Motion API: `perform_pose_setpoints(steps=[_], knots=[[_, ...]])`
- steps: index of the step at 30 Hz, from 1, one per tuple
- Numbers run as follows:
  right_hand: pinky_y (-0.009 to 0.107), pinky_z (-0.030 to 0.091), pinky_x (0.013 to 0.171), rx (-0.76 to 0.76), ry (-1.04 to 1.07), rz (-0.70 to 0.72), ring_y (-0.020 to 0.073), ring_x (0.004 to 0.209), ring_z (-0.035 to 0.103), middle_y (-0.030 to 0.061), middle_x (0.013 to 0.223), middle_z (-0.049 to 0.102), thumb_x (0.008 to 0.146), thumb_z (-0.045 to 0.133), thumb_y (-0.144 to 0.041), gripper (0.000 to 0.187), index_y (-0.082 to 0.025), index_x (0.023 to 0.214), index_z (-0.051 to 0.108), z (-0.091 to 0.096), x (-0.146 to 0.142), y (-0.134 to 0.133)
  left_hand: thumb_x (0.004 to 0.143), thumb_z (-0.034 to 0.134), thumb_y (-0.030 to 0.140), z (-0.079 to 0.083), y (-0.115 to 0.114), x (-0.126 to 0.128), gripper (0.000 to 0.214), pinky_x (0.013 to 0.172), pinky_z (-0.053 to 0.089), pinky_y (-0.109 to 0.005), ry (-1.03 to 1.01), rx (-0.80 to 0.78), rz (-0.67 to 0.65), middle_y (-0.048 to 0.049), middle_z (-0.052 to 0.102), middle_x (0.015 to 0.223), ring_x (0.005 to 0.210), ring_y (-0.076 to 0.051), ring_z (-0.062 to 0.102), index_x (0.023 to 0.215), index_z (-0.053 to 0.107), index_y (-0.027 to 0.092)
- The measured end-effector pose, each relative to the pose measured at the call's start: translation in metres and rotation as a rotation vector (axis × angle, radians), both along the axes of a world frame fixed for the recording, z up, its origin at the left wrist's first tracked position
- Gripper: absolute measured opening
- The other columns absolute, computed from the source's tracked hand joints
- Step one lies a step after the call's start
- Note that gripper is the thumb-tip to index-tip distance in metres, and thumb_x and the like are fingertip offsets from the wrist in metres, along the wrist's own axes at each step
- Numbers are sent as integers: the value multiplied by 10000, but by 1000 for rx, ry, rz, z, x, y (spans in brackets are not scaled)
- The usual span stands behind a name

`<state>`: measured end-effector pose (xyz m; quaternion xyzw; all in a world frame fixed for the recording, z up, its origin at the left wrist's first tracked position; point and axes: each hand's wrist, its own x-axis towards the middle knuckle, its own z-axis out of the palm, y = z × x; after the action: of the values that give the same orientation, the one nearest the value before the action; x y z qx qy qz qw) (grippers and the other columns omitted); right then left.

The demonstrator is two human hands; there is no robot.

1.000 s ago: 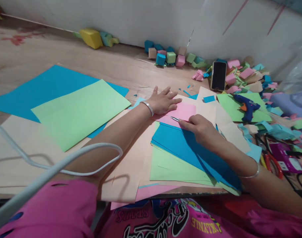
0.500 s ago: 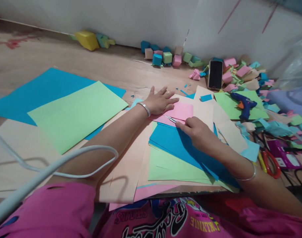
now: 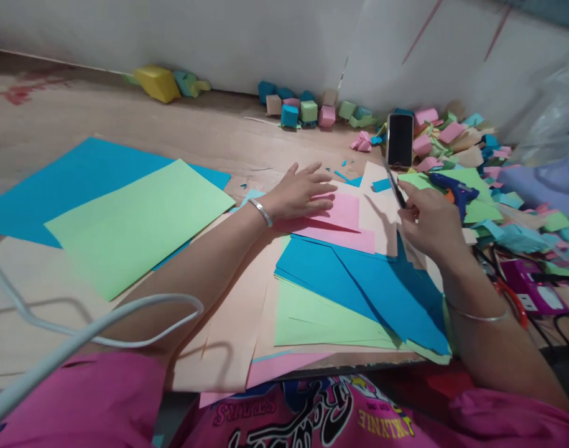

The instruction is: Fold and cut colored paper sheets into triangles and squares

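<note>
My left hand [image 3: 305, 194] lies with fingers stretched over a folded piece of pink paper [image 3: 344, 211], its palm on the near left part. Held up to the right of that paper, my right hand [image 3: 431, 218] is closed around a slim knife [image 3: 393, 183], whose grey blade points up and away. The pink fold stands slightly open along its near side. Beneath it are peach sheets [image 3: 377, 214], and nearer me lies a stack of blue paper [image 3: 326, 261] over green sheets [image 3: 321, 317].
To the left, a large green sheet [image 3: 144, 218] overlaps a blue sheet [image 3: 88, 180]. A phone [image 3: 400, 140] leans by a heap of paper pieces [image 3: 452, 137]. A glue gun [image 3: 456, 190] lies at right, near a purple box [image 3: 529, 289]. A white cable [image 3: 102, 323] crosses my left arm.
My right hand has lifted the knife off the pink paper and moved right and away, turning the blade upward. The pink fold has opened a little. My left hand stays on it.
</note>
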<state>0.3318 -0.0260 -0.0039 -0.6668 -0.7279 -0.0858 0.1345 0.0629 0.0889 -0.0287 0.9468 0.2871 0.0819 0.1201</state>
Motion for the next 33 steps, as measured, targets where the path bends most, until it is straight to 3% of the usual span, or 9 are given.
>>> perform_pose_setpoints(steps=[7, 10, 14, 18, 21, 24, 26, 29, 33], knots=[[320, 280, 579, -285, -142, -33, 247, 763, 560, 111, 802, 620, 771, 460, -123, 417, -162, 1111, 698, -22, 12, 15, 841, 634, 482, 10, -4, 3, 545, 1140, 64, -611, 54, 13, -81, -70, 510, 1447, 1441, -323, 245, 1336, 540, 273], [319, 289, 574, -274, -143, -26, 240, 762, 557, 109, 790, 606, 778, 466, -125, 357, -171, 1023, 722, -23, 12, 14, 812, 677, 454, 9, -5, 4, 441, 1123, 155, -564, 42, 95, -79, -97, 450, 1480, 1430, -337, 251, 1200, 642, 248], [352, 391, 673, -79, -70, -28, 271, 860, 564, 143, 874, 608, 841, 481, -197, 318, -139, 1045, 718, -20, 5, 10, 722, 763, 416, 10, -3, 6, 356, 1000, 358, -414, 5, 111, -105, -109, 628, 1217, 1229, -306, 483, 987, 698, 188], [370, 463, 781, 67, 298, 137, 236, 872, 600, 115, 948, 667, 911, 496, -322, 302, -179, 1057, 717, -13, -13, 2, 717, 746, 238, 25, -9, 10, 127, 896, 417, -365, -70, 162, -43, -27, 688, 813, 815, -192, 609, 765, 648, 173], [355, 489, 762, -3, 658, 60, 217, 854, 628, 100, 956, 704, 923, 489, -497, 392, -187, 997, 716, -8, -23, 0, 819, 616, 153, 39, -23, 14, 139, 1031, 339, -419, -299, 347, -70, 24, 678, 771, 790, -151, 612, 688, 591, 196], [320, 484, 590, -325, 1176, -47, 202, 726, 639, 124, 895, 709, 888, 396, -705, 634, -155, 986, 697, -4, -23, -1, 925, 503, 162, 40, -35, 17, 245, 1105, 259, -423, -510, 550, -127, 56, 697, 872, 941, -142, 619, 703, 576, 236], [288, 460, 521, -570, 1426, 10, 173, 642, 619, 105, 830, 703, 843, 472, -725, 631, -151, 982, 693, -1, -23, -2, 947, 505, 206, 33, -37, 16, 242, 1082, 291, -394, -541, 574, -148, 83, 701, 918, 972, -128, 616, 725, 576, 267], [246, 450, 529, -571, 1464, 120, 112, 561, 560, 23, 702, 673, 735, 752, -488, 374, -167, 922, 707, 2, -26, -6, 948, 524, 265, 19, -32, 11, 204, 1026, 356, -372, -491, 500, -110, 85, 709, 961, 977, -129, 611, 755, 583, 295], [243, 457, 569, -423, 1382, 158, 100, 580, 565, 9, 684, 674, 725, 754, -348, 214, -165, 829, 714, 1, -36, -9, 939, 547, 294, 10, -21, 6, 182, 1013, 360, -383, -477, 466, -49, 72, 710, 985, 996, -142, 598, 762, 585, 286]])
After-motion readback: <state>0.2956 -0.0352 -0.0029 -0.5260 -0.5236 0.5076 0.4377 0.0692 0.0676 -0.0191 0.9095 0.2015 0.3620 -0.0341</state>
